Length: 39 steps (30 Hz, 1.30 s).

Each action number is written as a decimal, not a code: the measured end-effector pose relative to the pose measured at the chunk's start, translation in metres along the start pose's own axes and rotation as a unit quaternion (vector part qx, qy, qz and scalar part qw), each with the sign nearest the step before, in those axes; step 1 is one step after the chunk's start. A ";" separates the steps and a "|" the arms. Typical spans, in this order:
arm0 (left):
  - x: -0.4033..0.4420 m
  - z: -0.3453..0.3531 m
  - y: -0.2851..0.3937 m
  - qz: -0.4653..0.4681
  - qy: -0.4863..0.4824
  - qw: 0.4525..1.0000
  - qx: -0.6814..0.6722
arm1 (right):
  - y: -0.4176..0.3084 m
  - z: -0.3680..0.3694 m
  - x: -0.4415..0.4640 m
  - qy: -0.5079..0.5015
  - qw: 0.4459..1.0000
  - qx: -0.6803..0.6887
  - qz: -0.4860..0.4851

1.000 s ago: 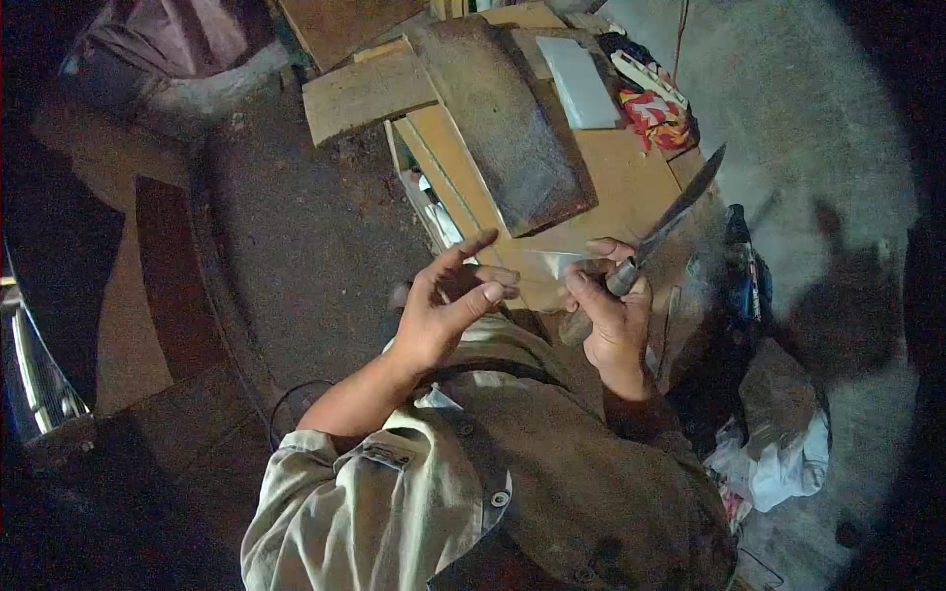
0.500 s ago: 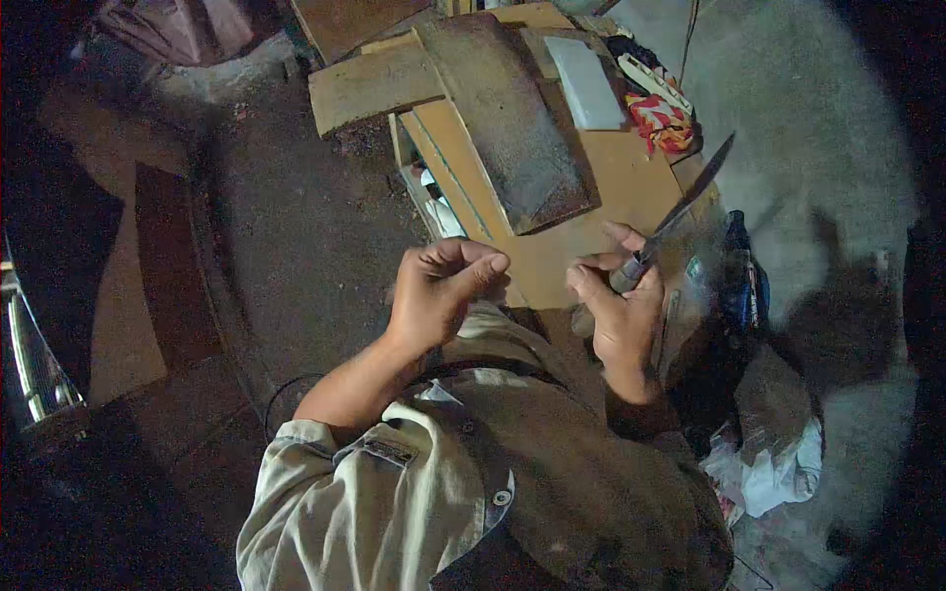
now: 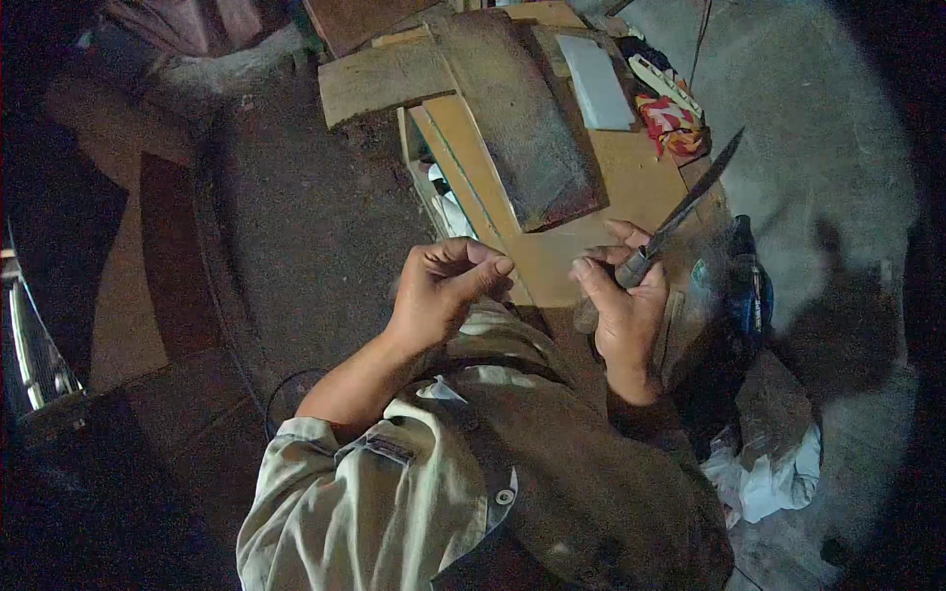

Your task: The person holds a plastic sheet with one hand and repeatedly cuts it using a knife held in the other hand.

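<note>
At left, the left hand [image 3: 440, 295] has its fingers curled in and the thumb laid close against them, nearly closed; whether anything thin is pinched there I cannot tell. Beyond it, on the far side, lie two boards: one pale board [image 3: 379, 84] to the left, and one dark board [image 3: 517, 123], longer, slanting from far left to near right across the table [image 3: 636, 182]. Right of these is one white slab [image 3: 596, 84]. The right hand [image 3: 626, 320] curls loosely round the handle of one knife [image 3: 702, 185], forefinger partly extended. The knife is above the table's right side, its long axis running near left to far right, tip pointing far right. One patterned cloth [image 3: 672, 126] lies past the slab; one bottle [image 3: 754, 291] stands farthest right.
</note>
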<state>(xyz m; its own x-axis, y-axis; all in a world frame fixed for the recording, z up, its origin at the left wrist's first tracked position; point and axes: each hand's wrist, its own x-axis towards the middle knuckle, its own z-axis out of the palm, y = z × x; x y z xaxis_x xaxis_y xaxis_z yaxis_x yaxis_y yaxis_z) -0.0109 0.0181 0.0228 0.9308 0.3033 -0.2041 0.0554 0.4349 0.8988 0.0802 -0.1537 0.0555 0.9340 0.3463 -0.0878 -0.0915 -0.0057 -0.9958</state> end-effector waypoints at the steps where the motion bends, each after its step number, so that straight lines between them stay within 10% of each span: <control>1: 0.000 0.000 -0.001 0.000 -0.002 1.000 -0.005 | 0.001 0.001 0.000 0.000 1.000 0.000 0.000; 26: 0.012 0.003 0.014 -0.014 -0.175 0.944 0.278 | 0.003 -0.001 0.000 -0.084 0.993 -0.079 0.021; 39: 0.006 0.009 0.001 -0.068 -0.083 0.986 0.124 | 0.003 -0.009 -0.002 -0.100 0.989 -0.108 0.003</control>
<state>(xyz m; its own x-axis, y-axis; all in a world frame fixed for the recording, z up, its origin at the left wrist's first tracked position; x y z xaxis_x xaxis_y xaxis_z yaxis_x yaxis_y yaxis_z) -0.0019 0.0126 0.0260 0.9542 0.1040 -0.2806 0.2506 0.2347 0.9392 0.0817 -0.1628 0.0528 0.8449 0.5239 -0.1082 -0.0008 -0.2009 -0.9796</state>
